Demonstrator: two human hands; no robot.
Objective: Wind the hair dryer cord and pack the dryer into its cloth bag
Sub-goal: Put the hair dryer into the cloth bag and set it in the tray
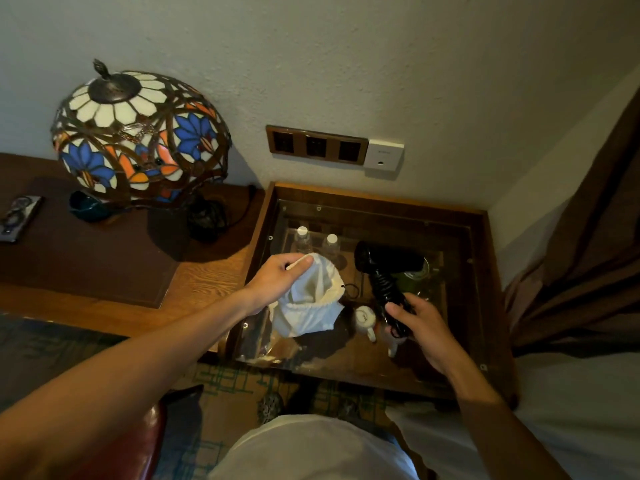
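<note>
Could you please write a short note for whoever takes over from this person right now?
Left hand: pinches the rim of the white cloth bag, holding it up over the glass-topped table.
Right hand: grips the black hair dryer by its handle, beside the bag, not in it.
Done: cord looks wound round the handle.
Left: open the bag's mouth, put the dryer in, draw it closed.
</note>
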